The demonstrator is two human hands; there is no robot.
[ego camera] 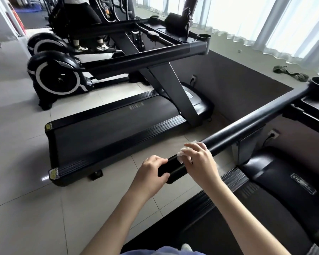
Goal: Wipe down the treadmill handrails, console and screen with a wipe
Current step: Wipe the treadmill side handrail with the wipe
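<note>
This is a gym. A black treadmill (118, 124) stands on a pale tiled floor (26, 181), beside a second treadmill (276, 173) at the right. Behind them are elliptical trainers (57, 78), with a person (85, 21) standing on the pedals of one. Sheer curtains (284, 24) cover a long window wall.

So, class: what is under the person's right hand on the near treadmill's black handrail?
A crumpled white wipe, held against the round black handrail. Only its edges show; the right hand covers the rest.
</note>
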